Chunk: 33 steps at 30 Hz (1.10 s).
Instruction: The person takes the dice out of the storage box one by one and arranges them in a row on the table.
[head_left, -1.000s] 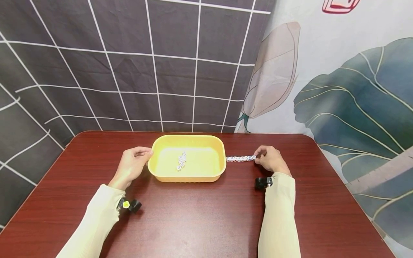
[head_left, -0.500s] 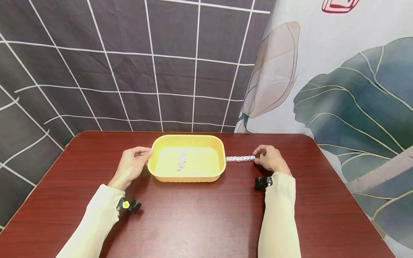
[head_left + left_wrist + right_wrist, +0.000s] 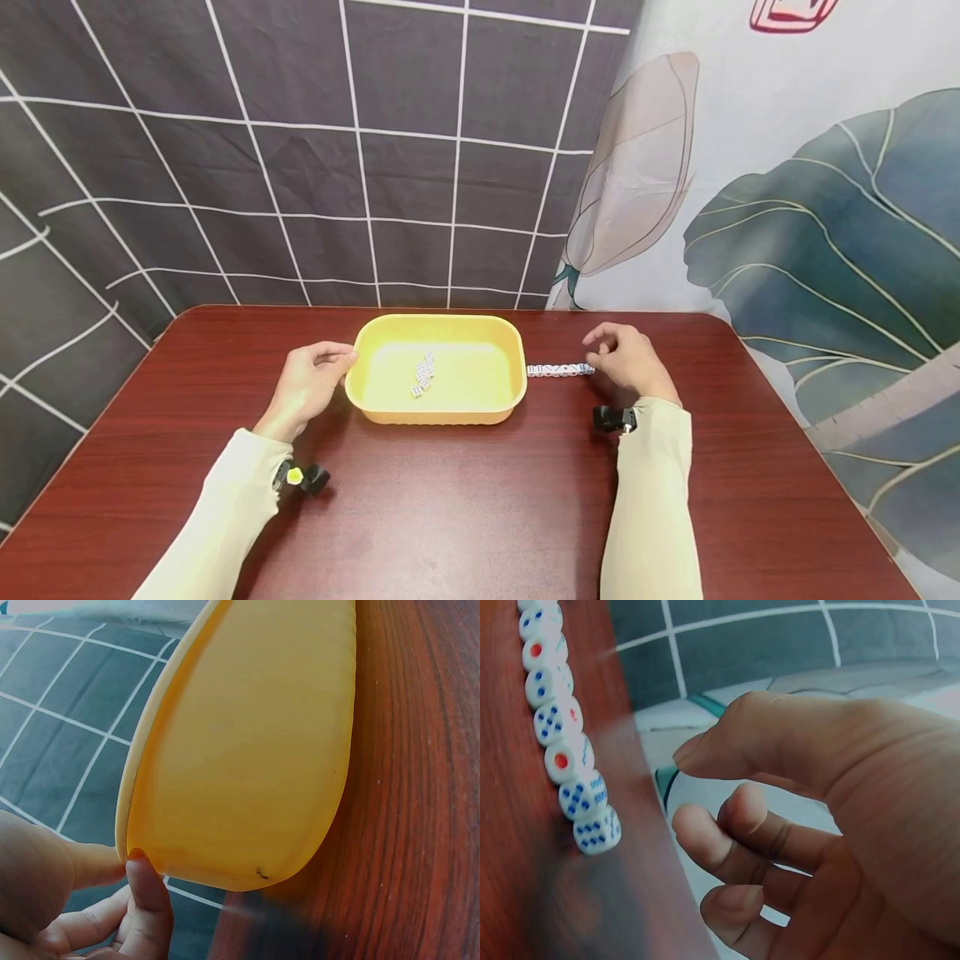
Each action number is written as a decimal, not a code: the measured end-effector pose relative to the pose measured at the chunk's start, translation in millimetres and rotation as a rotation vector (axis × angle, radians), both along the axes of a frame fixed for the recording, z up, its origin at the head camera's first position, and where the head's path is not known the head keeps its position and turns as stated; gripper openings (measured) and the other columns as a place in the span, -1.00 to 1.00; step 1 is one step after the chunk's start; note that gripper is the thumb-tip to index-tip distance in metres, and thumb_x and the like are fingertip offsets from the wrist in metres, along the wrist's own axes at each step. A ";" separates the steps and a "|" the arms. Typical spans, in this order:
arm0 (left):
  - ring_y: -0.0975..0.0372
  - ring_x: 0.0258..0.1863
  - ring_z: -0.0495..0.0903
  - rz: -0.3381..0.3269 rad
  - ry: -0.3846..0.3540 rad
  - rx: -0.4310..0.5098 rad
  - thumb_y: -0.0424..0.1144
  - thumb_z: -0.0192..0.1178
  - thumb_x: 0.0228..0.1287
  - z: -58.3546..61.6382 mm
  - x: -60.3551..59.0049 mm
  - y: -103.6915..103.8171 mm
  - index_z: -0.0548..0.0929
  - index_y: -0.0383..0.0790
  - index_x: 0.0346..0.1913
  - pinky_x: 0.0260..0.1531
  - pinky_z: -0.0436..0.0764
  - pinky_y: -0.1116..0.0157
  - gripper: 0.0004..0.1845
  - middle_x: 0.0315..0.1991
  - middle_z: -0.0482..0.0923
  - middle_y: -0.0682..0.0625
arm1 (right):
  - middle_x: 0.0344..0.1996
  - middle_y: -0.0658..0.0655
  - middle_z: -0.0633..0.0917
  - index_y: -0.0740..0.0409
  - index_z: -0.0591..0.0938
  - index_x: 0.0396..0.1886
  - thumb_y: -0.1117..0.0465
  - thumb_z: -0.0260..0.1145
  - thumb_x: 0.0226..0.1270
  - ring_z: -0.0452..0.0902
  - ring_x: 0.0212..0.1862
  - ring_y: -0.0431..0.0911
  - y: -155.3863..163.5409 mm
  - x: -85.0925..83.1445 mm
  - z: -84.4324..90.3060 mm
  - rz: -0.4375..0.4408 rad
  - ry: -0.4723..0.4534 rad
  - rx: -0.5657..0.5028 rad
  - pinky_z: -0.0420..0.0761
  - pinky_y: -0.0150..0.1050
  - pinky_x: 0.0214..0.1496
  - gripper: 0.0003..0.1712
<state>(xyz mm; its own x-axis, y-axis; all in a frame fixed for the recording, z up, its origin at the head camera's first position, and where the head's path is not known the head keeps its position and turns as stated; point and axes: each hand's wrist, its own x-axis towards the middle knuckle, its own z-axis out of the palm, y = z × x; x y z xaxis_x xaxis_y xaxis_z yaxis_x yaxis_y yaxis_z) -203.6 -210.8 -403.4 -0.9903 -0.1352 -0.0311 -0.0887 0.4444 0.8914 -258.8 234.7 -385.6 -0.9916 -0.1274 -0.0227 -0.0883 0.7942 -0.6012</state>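
Observation:
A yellow plastic tub stands on the table, and several white dice lie inside it. At the tub's left end, my left hand pinches the rim between thumb and finger, as the left wrist view also shows. From the tub's right side runs a straight row of dice, set face to face. My right hand hovers just off the outer end of that row, thumb and bent fingers apart, holding nothing. In the right wrist view, the end die shows blue pips and sits against its neighbour.
The table has a dark red wood-grain top. Behind it hangs a grey cloth with white grid lines. A leaf-printed cloth hangs at the right. Each wrist carries a small black camera.
The right hand has let go of the end die, its fingers parting and rising slightly from the row. The left hand and the tub look the same.

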 end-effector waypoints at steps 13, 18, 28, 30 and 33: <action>0.40 -0.37 0.60 -0.004 0.013 0.004 -0.23 0.18 0.49 -0.8 0.8 0.3 0.64 -0.45 0.16 -0.28 0.64 0.45 -0.63 -0.05 0.69 -0.34 | -0.46 0.03 0.52 0.17 0.69 -0.05 0.22 0.36 0.30 0.45 -0.35 -0.08 -27.2 -2.5 13.4 0.061 0.125 -0.027 0.45 -0.23 -0.21 -0.75; 0.42 -0.38 0.59 -0.007 0.018 0.010 -0.24 0.18 0.49 -0.8 0.5 0.5 0.63 -0.46 0.16 -0.29 0.65 0.45 -0.64 -0.06 0.69 -0.34 | -0.45 0.03 0.50 0.12 0.69 -0.07 0.18 0.38 0.31 0.46 -0.31 -0.05 -38.5 -2.6 15.6 0.069 0.135 -0.046 0.46 -0.23 -0.20 -0.77; 0.45 -0.39 0.59 -0.002 0.016 0.020 -0.24 0.18 0.49 -1.7 -0.4 0.2 0.63 -0.46 0.16 -0.28 0.65 0.45 -0.63 -0.05 0.69 -0.34 | -0.47 0.04 0.52 0.12 0.70 -0.12 0.19 0.43 0.29 0.44 -0.36 -0.06 -66.4 -3.9 17.8 0.114 0.143 -0.080 0.46 -0.26 -0.28 -0.80; 0.45 -0.39 0.59 0.001 0.014 0.019 -0.24 0.18 0.48 -1.9 -0.3 -0.1 0.63 -0.46 0.16 -0.28 0.65 0.46 -0.64 -0.05 0.69 -0.35 | -0.48 0.03 0.52 0.11 0.70 -0.15 0.20 0.44 0.28 0.44 -0.38 -0.07 -72.7 -3.6 18.1 0.123 0.146 -0.085 0.46 -0.26 -0.31 -0.81; 0.45 -0.39 0.58 0.002 0.016 0.018 -0.24 0.18 0.48 -2.0 -0.1 -0.1 0.63 -0.46 0.15 -0.28 0.64 0.46 -0.64 -0.04 0.69 -0.35 | -0.50 0.03 0.52 0.09 0.69 -0.18 0.21 0.44 0.27 0.43 -0.41 -0.08 -81.8 -3.1 18.4 0.141 0.153 -0.086 0.47 -0.28 -0.34 -0.84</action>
<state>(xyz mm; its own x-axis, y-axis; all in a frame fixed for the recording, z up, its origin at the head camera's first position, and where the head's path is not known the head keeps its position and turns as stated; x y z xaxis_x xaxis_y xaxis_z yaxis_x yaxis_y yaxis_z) -203.7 -211.0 -405.4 -0.9905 -0.1362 -0.0181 -0.0753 0.4281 0.9006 -261.9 152.9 -367.2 -0.9548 -0.2603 0.1434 -0.2904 0.7140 -0.6371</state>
